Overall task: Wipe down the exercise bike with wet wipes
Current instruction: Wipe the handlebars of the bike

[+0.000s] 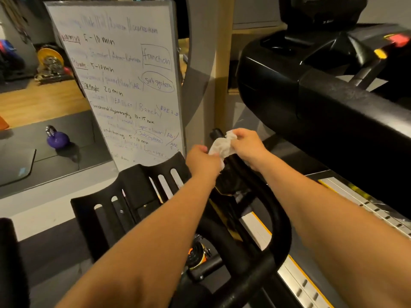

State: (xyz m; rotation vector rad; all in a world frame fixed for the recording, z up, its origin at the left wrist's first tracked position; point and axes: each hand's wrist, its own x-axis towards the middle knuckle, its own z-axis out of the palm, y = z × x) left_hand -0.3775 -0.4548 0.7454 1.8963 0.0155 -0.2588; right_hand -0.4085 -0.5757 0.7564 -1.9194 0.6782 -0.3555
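Note:
A crumpled white wet wipe [221,146] sits between both hands, just above the far end of the exercise bike's black handlebar [270,210]. My left hand [201,160] pinches the wipe's lower left edge. My right hand [246,146] grips its upper right part, fingers curled round it. The handlebar curves from the wipe down toward the bottom of the view. A black slotted holder [133,196] on the bike stands to the left, under my left forearm. An orange-and-black knob [196,254] shows below the bar.
A whiteboard [120,85] with handwriting leans just beyond the bike. A black treadmill [322,101] with a silver-and-yellow side rail [347,196] fills the right. A purple kettlebell [57,138] stands on a dark floor mat at left; weight plates [50,58] lie at the back left.

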